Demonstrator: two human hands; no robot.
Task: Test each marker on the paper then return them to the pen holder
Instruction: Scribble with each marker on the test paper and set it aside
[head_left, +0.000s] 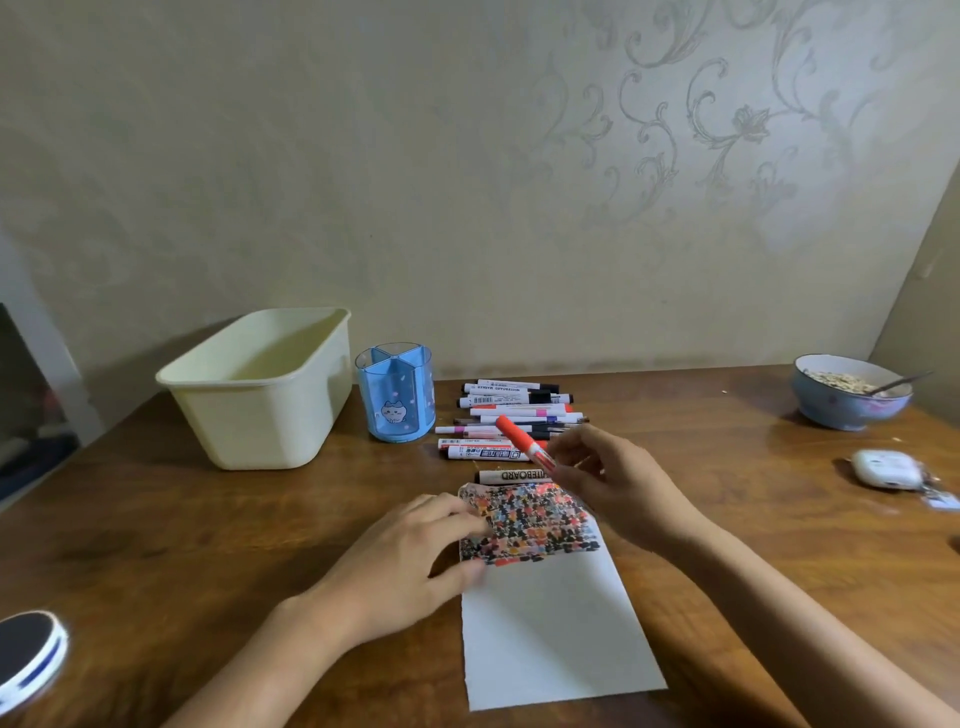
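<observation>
— What can you read from where you sit?

— Not much. On the table (208, 519) the markers (514, 410) lie in a heap, and one white barrel near the top reads "WHITEBOARD MARKER", upside down to me. The brown marker (511, 476) lying closest to the paper shows "ITEBOARD", the rest hidden behind my hand. The smaller print on the others is too blurred to tell.

— And what else is around you?

— Largest first: a cream tub (260, 395) at the back left, touching nothing. Just beside it on the right stands the blue pen holder (396, 395), split into compartments, with a little cat drawn on its front. At the far right sits a blue bowl (849, 395) with a spoon (901, 383) in it, and nearer me a white case (883, 467). A round black-topped thing (31, 654) lies at the left edge.

— And your hands?

— The paper (550, 623) lies in front of me, its top part crowded with coloured marks. My left hand (410, 561) rests flat on its left edge, fingers relaxed, pressing it down. My right hand (618, 483) pinches a red marker (524, 441) between thumb and fingers, tilted, above the top of the paper and in front of the heap.
</observation>
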